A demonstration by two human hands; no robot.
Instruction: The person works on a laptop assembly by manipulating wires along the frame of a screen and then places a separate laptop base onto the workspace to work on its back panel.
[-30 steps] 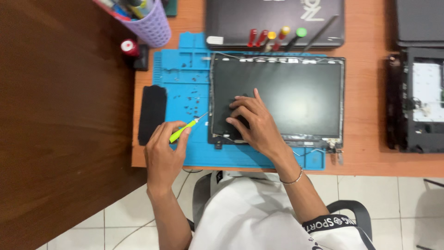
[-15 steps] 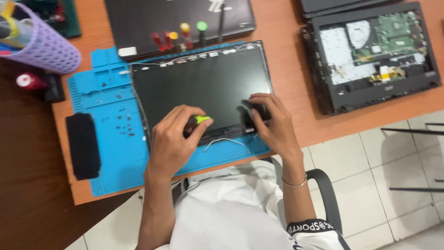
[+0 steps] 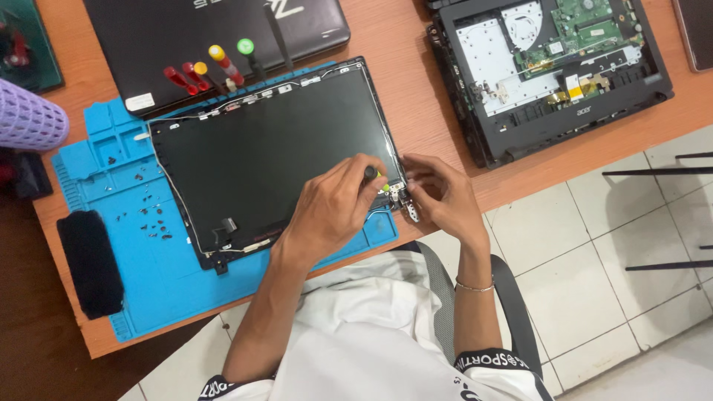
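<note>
Pinching screwdriver (image 3: 373, 175), left hand (image 3: 330, 212)

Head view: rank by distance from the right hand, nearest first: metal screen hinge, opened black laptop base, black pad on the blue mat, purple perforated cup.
From the right hand:
1. Metal screen hinge, at its fingers, at the panel's corner.
2. Opened black laptop base, up the table on the right.
3. Black pad, left end of the blue mat.
4. Purple perforated cup, far left edge.

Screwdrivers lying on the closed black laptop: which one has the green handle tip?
The green-tipped screwdriver, rightmost of the four and closest to the thin black tool; its neighbours are a yellow-tipped screwdriver and two shorter ones, red and yellow.
</note>
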